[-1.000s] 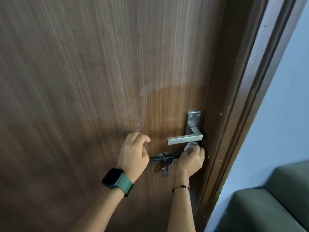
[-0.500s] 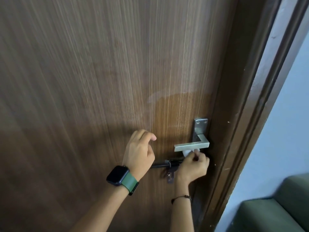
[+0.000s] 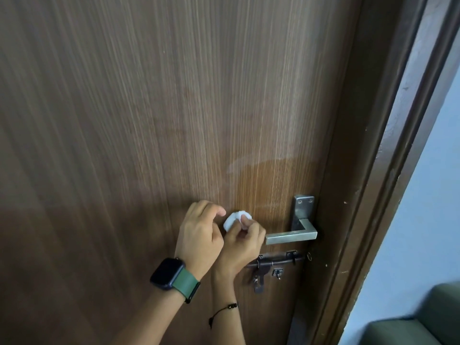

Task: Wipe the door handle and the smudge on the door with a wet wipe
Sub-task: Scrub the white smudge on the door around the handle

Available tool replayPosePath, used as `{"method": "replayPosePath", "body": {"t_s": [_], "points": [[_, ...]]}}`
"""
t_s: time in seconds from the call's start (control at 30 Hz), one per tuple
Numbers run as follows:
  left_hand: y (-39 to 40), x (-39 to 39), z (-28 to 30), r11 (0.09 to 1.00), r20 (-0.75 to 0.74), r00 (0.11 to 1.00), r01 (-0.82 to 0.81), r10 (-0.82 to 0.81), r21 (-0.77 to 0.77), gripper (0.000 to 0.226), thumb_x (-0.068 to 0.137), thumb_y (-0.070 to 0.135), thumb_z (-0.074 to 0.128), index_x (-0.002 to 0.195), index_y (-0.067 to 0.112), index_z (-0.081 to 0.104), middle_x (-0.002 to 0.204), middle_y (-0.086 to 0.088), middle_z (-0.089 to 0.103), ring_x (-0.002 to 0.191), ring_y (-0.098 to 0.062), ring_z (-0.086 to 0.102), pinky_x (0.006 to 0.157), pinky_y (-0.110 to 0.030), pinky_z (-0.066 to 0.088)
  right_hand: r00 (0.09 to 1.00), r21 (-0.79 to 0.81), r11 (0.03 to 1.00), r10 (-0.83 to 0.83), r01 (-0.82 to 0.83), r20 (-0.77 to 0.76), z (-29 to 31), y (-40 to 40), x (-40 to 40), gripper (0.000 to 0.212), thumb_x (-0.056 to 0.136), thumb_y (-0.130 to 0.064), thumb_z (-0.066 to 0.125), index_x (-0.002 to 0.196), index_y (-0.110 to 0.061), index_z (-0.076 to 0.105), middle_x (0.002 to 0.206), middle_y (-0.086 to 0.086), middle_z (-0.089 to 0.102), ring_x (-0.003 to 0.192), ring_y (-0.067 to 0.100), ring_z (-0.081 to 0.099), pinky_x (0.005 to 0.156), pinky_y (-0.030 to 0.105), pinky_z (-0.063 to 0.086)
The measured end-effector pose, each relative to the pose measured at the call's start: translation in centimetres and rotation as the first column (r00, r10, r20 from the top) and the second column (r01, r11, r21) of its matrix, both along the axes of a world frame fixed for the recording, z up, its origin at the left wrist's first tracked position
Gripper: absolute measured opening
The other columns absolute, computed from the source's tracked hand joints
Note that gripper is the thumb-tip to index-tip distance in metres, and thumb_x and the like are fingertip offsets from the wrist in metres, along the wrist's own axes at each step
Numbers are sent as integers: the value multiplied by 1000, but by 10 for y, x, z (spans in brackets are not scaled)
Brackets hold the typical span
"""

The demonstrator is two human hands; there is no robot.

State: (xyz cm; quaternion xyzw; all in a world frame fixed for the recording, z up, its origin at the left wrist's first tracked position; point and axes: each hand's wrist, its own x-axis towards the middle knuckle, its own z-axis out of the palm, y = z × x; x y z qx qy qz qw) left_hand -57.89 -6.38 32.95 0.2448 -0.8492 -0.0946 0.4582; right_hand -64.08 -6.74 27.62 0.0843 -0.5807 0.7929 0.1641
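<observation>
A brown wood-grain door (image 3: 149, 120) fills the view. Its square steel lever handle (image 3: 291, 237) sticks out leftward from a steel backplate (image 3: 303, 207) near the door's right edge. A pale smudge line (image 3: 249, 163) runs across the door above the handle, with a darker damp-looking patch below it. My right hand (image 3: 244, 245) pinches a crumpled white wet wipe (image 3: 235, 219) against the door, just left of the lever's tip. My left hand (image 3: 199, 232), wearing a watch with a green strap, is right beside it with curled fingers, its thumb next to the wipe.
A dark slide bolt latch (image 3: 273, 263) sits below the handle. The dark brown door frame (image 3: 373, 170) runs down the right side, with a pale blue wall (image 3: 423, 220) beyond it and a green cushioned seat (image 3: 423, 327) at the bottom right.
My right hand has moved with the wipe from under the lever handle up and left onto the door face, next to my left hand.
</observation>
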Motion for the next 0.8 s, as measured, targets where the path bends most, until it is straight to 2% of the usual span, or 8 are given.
{"method": "replayPosePath", "body": {"t_s": [0.13, 0.23, 0.4, 0.43, 0.5, 0.57, 0.67, 0.8], "points": [[-3, 4, 4, 1000, -34, 999, -2, 2, -14, 35, 61, -19, 44, 81, 2, 64, 80, -11, 64, 77, -27, 59, 68, -24, 44, 987, 42, 999, -3, 10, -163, 31, 9, -22, 9, 78, 8, 65, 83, 0, 67, 87, 12, 61, 79, 18, 61, 69, 23, 51], [-2, 3, 3, 1000, -43, 999, 5, -5, -1, 38, 60, -23, 46, 82, 1, 64, 82, -10, 64, 78, -26, 59, 70, -24, 43, 926, 131, 989, -8, 62, -378, 49, 17, -41, 8, 80, 6, 63, 84, 1, 67, 87, 14, 61, 78, 19, 60, 69, 12, 46], [3, -5, -1, 999, -43, 999, 34, -34, 9, 38, 58, -26, 47, 79, 1, 64, 80, -10, 64, 76, -26, 59, 68, -26, 46, 652, 365, 876, 79, 316, -754, 64, 32, -67, 16, 80, 7, 51, 76, 1, 65, 83, 15, 64, 68, 26, 54, 60, 27, 44], [3, -5, -2, 999, -42, 998, 42, -42, 11, 38, 58, -27, 48, 79, 1, 64, 80, -9, 64, 76, -26, 59, 68, -25, 44, 633, 381, 849, 73, 366, -770, 63, 41, -80, 17, 79, 6, 49, 76, 0, 65, 82, 16, 64, 67, 28, 54, 59, 30, 43], [2, -5, -4, 999, -39, 998, 48, -48, 19, 38, 58, -27, 48, 79, 1, 64, 80, -9, 64, 75, -26, 59, 68, -25, 43, 713, 384, 838, -9, 388, -701, 64, 63, -109, 20, 77, -1, 46, 76, 0, 66, 83, 16, 64, 70, 32, 58, 63, 32, 43], [2, -6, -4, 998, -39, 998, 46, -44, 35, 38, 59, -27, 49, 79, 1, 64, 79, -8, 64, 75, -25, 59, 67, -27, 46, 771, 382, 830, -88, 407, -630, 66, 78, -129, 24, 78, -5, 43, 77, 2, 66, 86, 18, 66, 72, 35, 63, 60, 31, 49], [2, -8, -6, 998, -35, 998, 48, -46, 44, 38, 58, -27, 49, 78, 1, 64, 79, -9, 64, 74, -26, 59, 63, -32, 50, 768, 412, 796, -100, 444, -633, 67, 81, -131, 26, 78, -5, 43, 80, 4, 67, 89, 19, 68, 74, 34, 67, 57, 32, 53], [0, -9, -7, 998, -27, 998, 55, -54, 40, 38, 56, -26, 50, 78, 2, 64, 79, -8, 64, 73, -24, 59, 67, -26, 43, 821, 380, 821, -175, 426, -543, 63, 73, -128, 16, 78, 12, 55, 86, 7, 68, 96, 23, 68, 85, 36, 65, 68, 38, 55]]}}
